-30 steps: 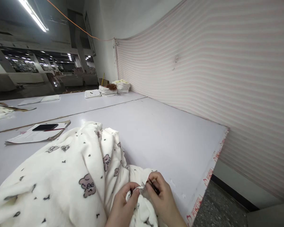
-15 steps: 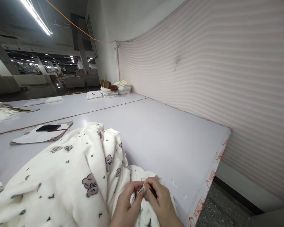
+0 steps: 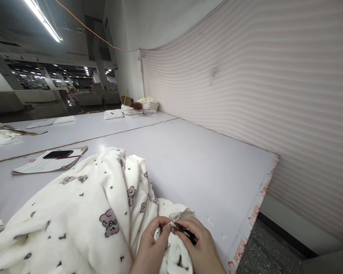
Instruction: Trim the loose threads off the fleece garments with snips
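White cloth point(image 3: 74, 224), one black tool point(image 3: 191, 236)

I see two hands: the left hand point(image 3: 153, 241) pinches the cloth, most of it lying left of that hand; the right hand point(image 3: 200, 239) grips the tool. Beyond, leftward, one phone point(image 3: 58, 154).

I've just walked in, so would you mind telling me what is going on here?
A person is handling a white bear-print cloth heaped on the table. The left hand pinches a bit of the cloth; the right hand holds a small dark tool, its tip close to that spot; whether it touches is too small to tell. To the left, a black phone lies on papers.
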